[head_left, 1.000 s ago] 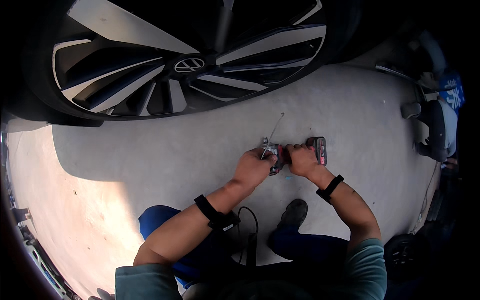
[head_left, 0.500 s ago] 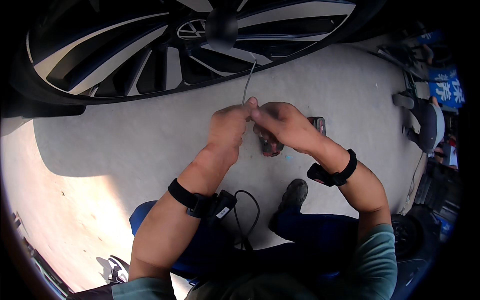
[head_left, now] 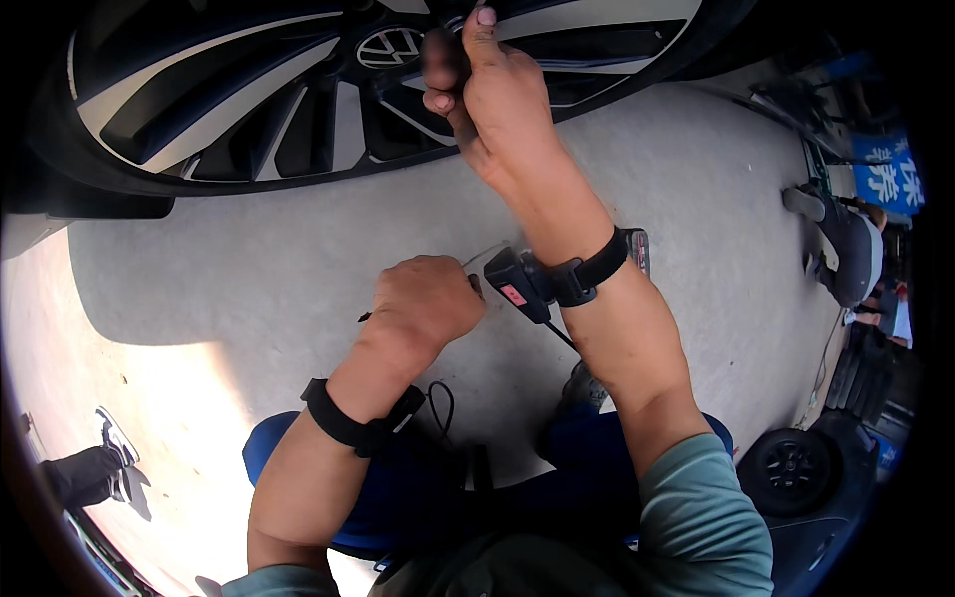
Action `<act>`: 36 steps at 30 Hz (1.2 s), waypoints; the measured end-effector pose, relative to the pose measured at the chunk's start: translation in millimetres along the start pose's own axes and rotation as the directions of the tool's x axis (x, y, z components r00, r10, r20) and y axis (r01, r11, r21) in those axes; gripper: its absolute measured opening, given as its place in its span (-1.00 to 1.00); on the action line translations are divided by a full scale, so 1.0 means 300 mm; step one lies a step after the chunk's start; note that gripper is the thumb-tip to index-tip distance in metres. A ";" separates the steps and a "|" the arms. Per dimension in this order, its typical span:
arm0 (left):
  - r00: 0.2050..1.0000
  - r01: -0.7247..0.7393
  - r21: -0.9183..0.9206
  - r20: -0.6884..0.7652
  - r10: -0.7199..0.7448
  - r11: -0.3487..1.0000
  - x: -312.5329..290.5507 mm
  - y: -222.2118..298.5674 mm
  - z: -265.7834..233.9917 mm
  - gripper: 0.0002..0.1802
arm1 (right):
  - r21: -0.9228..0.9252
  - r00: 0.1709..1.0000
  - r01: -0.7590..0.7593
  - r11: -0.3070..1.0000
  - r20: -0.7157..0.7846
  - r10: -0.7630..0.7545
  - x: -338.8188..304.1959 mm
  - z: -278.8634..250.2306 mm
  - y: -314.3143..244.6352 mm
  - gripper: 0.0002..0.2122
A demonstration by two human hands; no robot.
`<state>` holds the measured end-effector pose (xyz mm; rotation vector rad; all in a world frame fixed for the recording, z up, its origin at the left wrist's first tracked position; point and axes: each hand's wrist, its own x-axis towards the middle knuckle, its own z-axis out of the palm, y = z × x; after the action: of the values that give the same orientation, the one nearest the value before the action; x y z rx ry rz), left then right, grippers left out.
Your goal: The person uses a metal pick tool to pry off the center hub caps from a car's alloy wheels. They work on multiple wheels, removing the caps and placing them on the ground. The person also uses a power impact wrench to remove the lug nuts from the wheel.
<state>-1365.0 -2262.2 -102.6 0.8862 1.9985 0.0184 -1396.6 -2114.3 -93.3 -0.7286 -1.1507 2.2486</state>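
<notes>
My left hand (head_left: 428,298) is closed low over the floor, around a thin metal rod (head_left: 485,255) whose far end points up and to the right. Higher up, my right hand (head_left: 505,104) reaches to the car wheel (head_left: 269,119), just right of its round centre badge (head_left: 390,48). Its thumb is stretched upward, apart from a finger lower on the left; the other fingers are partly hidden. A blurred dark patch between them hides whether the hand holds anything. Behind my right wrist shows one end of a red and black tool (head_left: 639,249).
Grey concrete floor (head_left: 259,259) lies between my knees and the wheel. Another person (head_left: 854,249) bends over at the right, near a blue sign (head_left: 890,184). A dark car's wheel (head_left: 791,468) is at the lower right. Someone's sneakers (head_left: 117,438) show at lower left.
My hands, together at the rod before, have separated. The right one has gone up to the wheel; the left has drawn back down with the rod, whose tip has left the wheel.
</notes>
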 end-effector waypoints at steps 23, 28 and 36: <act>0.998 -0.024 0.134 -0.058 0.032 0.991 -0.007 -0.023 0.024 -0.71 | 0.389 1.000 0.014 0.921 -0.004 -0.013 0.001 0.079 0.027 -0.68; 0.997 0.019 0.156 -0.071 -0.008 0.988 -0.002 -0.013 0.034 -0.74 | 0.225 0.999 0.033 0.974 0.005 -0.035 -0.008 0.068 0.016 -0.68; 0.997 0.025 0.267 -0.083 -0.003 0.963 0.015 -0.053 0.074 -0.79 | 0.267 1.000 -0.020 0.964 -0.009 0.023 -0.020 0.089 0.001 -0.67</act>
<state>-1359.0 -2278.4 -124.4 1.0567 2.1161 -0.2324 -1409.7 -2133.4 -78.8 -0.6456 -0.8142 2.3531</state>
